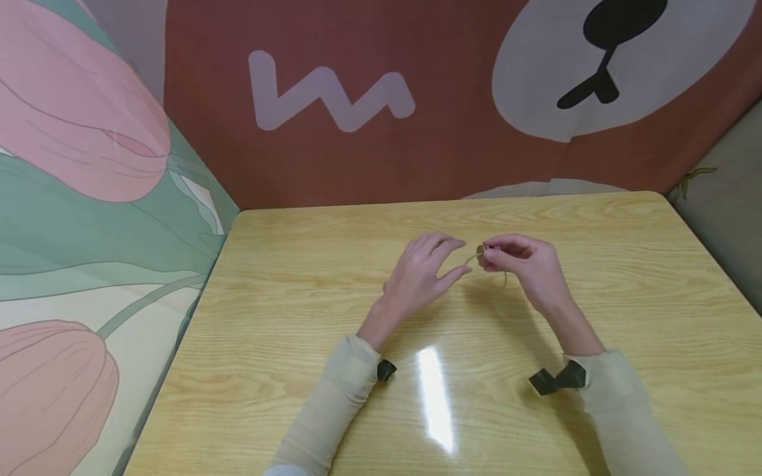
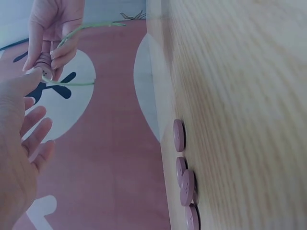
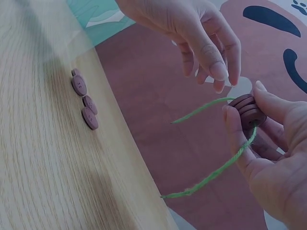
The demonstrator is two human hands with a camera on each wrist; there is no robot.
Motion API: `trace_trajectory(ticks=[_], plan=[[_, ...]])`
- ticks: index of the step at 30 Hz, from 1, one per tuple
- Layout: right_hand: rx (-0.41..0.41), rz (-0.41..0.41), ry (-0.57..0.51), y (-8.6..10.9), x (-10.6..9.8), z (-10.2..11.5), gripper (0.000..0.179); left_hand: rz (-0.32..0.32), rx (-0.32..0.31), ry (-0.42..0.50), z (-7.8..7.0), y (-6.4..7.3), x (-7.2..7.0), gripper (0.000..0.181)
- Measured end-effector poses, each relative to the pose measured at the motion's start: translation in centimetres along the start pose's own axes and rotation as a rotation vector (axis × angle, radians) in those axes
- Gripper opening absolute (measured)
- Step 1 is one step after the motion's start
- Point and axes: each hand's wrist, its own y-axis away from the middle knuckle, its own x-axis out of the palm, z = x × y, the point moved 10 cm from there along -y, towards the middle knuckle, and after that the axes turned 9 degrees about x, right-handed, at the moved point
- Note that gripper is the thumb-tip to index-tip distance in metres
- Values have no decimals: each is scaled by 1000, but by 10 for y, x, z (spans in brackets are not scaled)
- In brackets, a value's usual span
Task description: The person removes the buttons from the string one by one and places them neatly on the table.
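Observation:
A short stack of reddish-brown buttons (image 3: 247,110) is pinched between the thumb and fingers of my right hand (image 1: 532,268), above the table. Green string (image 3: 218,172) runs through the stack, with one end sticking out toward the left hand and a longer tail hanging out the other side. Close to the short end, my left hand (image 1: 419,271) hovers with thumb and fingers spread and relaxed, gripping nothing. Several loose buttons (image 2: 187,188) of the same kind lie on the table; in the head view the left hand mostly hides them.
The wood-grain table (image 1: 268,297) carries a bright light reflection near its front. A patterned cloth (image 1: 440,152) stands along the table's back edge, and a floral one (image 1: 119,231) along the left side. Black straps (image 1: 556,380) stick out at the wrists.

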Motion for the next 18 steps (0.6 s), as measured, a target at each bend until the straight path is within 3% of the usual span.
trace_trajectory(ticks=[7,14,18], plan=[[6,-1,-17,-1,0,-3,17,14,-8,4,0,0,2,37],[36,-30,-37,-1,-2,-5,24,13,3,18,-3,-2,4,36],[23,-35,-46,-1,-1,-3,16,14,12,17,-5,-3,5,36]])
